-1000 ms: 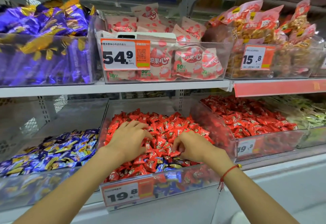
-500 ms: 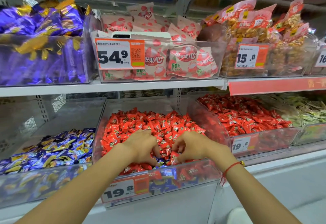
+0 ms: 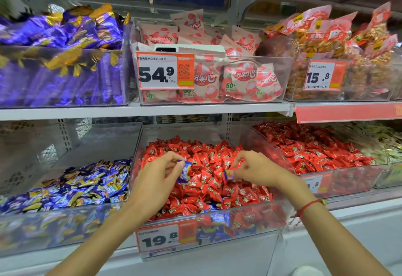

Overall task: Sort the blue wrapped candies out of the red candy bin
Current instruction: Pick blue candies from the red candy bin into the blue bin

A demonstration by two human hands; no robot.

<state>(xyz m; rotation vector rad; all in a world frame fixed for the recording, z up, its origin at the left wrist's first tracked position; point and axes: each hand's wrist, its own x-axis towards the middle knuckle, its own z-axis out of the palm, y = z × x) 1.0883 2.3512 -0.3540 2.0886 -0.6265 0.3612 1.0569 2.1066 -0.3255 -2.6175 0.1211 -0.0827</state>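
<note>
Both hands up w/ a blue candy each; blue bin lies to the left.

Left hand [image 3: 159, 175] pinches a blue wrapped candy [image 3: 184, 171] between thumb and fingertips, lifted just above the red pile; candy hangs roughly upright, long axis vertical. Right hand [image 3: 253, 170] pinches a 2nd blue candy [image 3: 228, 174], mostly hidden by the fingers, so its axis can't be told. Both sit over the middle of the red candy bin [image 3: 217, 223]. The bin of blue candies [image 3: 71, 184] is the next compartment left, touching the red bin's left wall, so left hand is nearer and looks to have a short sideways carry; right hand would need to cross over the red pile or pass its piece over. More blue wrappers [image 3: 215, 231] show thru the front wall low down, so sorting isn't done.
</note>
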